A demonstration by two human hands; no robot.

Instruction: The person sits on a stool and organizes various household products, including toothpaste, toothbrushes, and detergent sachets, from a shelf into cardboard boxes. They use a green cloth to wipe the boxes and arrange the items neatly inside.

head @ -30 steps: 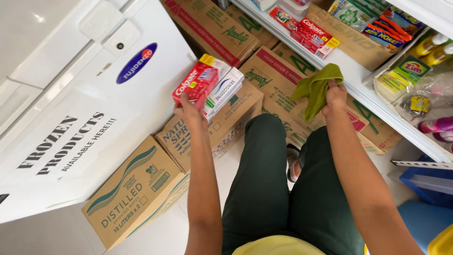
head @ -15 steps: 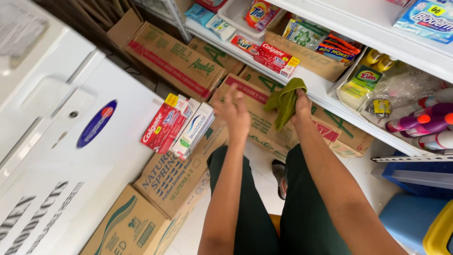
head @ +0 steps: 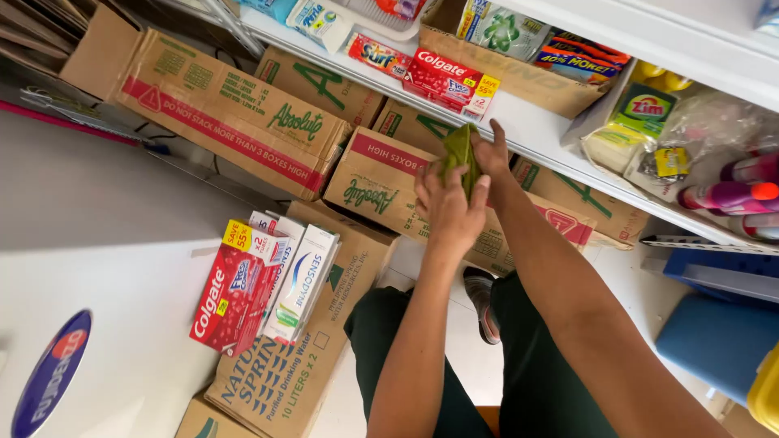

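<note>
In the head view, near the upper middle of the frame, the left hand (head: 449,209) and the right hand (head: 489,154) meet on a folded green cloth (head: 459,154), the fingers of both curled shut around it just below the white shelf (head: 535,130). At the lower left of the frame, a stack of toothpaste boxes (head: 264,280), red and white, lies on a cardboard carton (head: 284,381) beside a white freezer lid (head: 105,268). More red toothpaste boxes (head: 450,81) lie on the shelf, just above the hands.
</note>
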